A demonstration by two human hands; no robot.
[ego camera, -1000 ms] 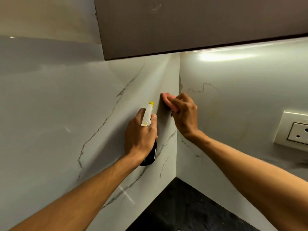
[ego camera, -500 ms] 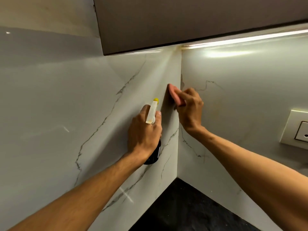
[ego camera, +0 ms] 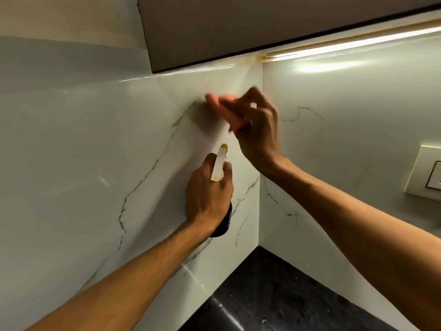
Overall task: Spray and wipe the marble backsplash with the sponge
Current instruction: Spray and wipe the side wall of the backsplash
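Note:
A white marble backsplash (ego camera: 95, 144) with grey veins meets in a corner ahead of me. My right hand (ego camera: 259, 130) grips a pink sponge (ego camera: 222, 107) and presses it on the left wall, high up near the corner, blurred by motion. Below it, my left hand (ego camera: 207, 194) holds a spray bottle (ego camera: 219, 163) by the neck. The bottle has a white head with a yellow nozzle tip pointing up at the wall, and its dark body shows under my palm.
A dark upper cabinet (ego camera: 238, 27) hangs just above the sponge, with a lit strip lamp (ego camera: 346, 45) under it. A white wall socket (ego camera: 427, 173) sits on the right wall. The black stone counter (ego camera: 274, 295) lies below the corner.
My right hand has carried the sponge up and to the left along the left wall, away from the corner. The left hand with the bottle has kept its place.

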